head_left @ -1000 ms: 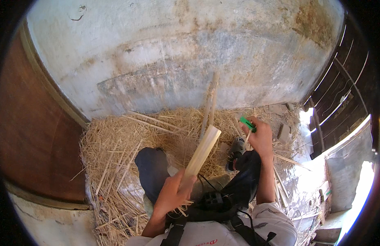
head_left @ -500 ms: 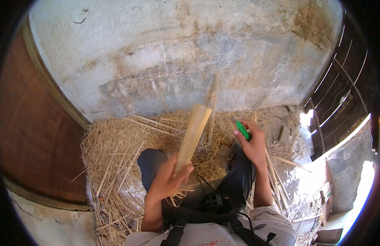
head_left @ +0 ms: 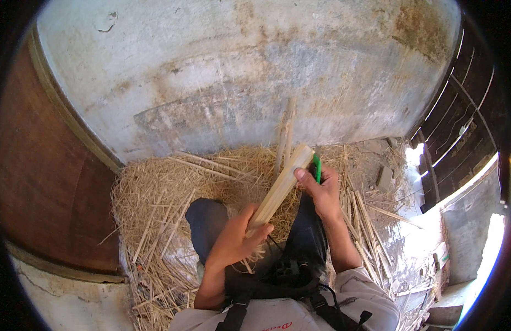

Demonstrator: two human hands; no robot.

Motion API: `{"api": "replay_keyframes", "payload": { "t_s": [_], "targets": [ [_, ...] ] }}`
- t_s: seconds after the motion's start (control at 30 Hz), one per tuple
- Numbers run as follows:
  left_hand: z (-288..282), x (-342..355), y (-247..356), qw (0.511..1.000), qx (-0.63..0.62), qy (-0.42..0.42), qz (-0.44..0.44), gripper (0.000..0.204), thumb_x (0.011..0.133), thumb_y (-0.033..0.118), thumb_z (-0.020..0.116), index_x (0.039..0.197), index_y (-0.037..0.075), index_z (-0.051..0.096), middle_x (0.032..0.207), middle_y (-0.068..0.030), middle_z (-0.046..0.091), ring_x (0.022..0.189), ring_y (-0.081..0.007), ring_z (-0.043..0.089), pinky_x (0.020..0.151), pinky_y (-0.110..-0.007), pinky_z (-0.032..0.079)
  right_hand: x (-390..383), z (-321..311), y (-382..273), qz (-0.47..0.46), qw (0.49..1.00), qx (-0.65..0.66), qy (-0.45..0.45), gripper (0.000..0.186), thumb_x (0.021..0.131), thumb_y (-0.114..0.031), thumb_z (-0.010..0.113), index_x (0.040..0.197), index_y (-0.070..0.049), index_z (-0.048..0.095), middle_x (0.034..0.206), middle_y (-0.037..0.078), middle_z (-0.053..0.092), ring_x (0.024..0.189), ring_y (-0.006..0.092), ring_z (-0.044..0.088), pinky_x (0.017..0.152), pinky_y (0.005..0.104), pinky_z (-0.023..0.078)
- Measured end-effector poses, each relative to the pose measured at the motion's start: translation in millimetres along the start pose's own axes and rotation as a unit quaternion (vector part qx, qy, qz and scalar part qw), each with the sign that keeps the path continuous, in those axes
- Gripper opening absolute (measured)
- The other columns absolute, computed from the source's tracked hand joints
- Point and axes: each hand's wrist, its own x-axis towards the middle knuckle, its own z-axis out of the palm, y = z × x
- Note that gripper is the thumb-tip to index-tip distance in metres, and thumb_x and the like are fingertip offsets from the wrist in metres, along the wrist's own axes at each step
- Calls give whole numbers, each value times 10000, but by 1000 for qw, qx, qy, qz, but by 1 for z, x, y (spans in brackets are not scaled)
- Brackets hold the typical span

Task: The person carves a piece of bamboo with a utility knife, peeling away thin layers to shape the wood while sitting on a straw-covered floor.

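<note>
A split bamboo piece (head_left: 281, 189), pale yellow and flat-sided, slants up to the right across my lap. My left hand (head_left: 235, 241) is closed around its lower end. At the upper end, my right hand (head_left: 324, 193) grips a green utility knife (head_left: 317, 166), with the thumb pressed against the bamboo's face. The knife lies along the bamboo's right edge near the tip; its blade is hidden. Thin curled shavings (head_left: 251, 259) hang just below my left hand.
Straw-like shavings (head_left: 151, 182) cover the floor. Long strips (head_left: 368, 229) lie in a bundle right of my leg. Two bamboo sticks (head_left: 286, 135) lean on the stained wall (head_left: 255, 71) ahead. A brick-like block (head_left: 384, 179) sits at the right; a brown panel (head_left: 51, 176) stands at the left.
My right hand has brought the knife left, against the bamboo's upper end, and its thumb now touches the bamboo. The bamboo has tipped further to the right in my left hand.
</note>
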Motion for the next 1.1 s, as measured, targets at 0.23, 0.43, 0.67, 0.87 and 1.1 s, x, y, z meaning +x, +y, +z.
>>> {"api": "replay_keyframes", "payload": {
  "t_s": [0.23, 0.43, 0.67, 0.87, 1.1],
  "targets": [
    [-22, -9, -16, 997, 53, -55, 2, 399, 1031, 198, 771, 1335, -4, 609, 976, -120, 774, 889, -214, 777, 789, -360, 580, 12, -16, -6, -20, 992, 75, 96, 297, 967, -273, 837, 826, -90, 650, 648, -76, 511, 542, 38, 392, 513, 264, 261],
    [-12, -9, -16, 994, -46, -95, 29, 315, 1070, 177, 723, 1306, -14, 638, 961, -82, 756, 889, -164, 741, 792, -349, 582, 16, -21, -8, -25, 995, 47, 89, 295, 991, -279, 804, 843, -69, 661, 650, -67, 519, 568, 50, 435, 536, 271, 304],
    [8, -10, -3, 992, -126, 1, -18, 282, 1097, 160, 658, 1292, -42, 628, 885, -70, 703, 780, -125, 713, 711, -308, 545, 4, -14, 1, -181, 973, -126, 71, 346, 1072, -336, 652, 1060, 8, 687, 884, 90, 676, 850, 195, 653, 795, 364, 513],
    [12, -5, 13, 992, -113, 41, -32, 270, 1103, 127, 624, 1335, -10, 600, 818, -45, 657, 676, -111, 655, 625, -307, 535, -31, -10, 20, -315, 881, -345, -70, 334, 920, -307, 850, 1118, -63, 737, 893, 100, 706, 700, 308, 699, 643, 388, 566],
    [19, -5, 12, 995, -38, 88, 8, 283, 1097, 166, 641, 1318, -9, 609, 738, -12, 633, 600, -80, 590, 545, -284, 480, -41, -3, 14, -355, 837, -404, -101, 384, 841, -358, 892, 1101, -102, 771, 820, 34, 660, 660, 232, 691, 580, 358, 548]
  ]
}}
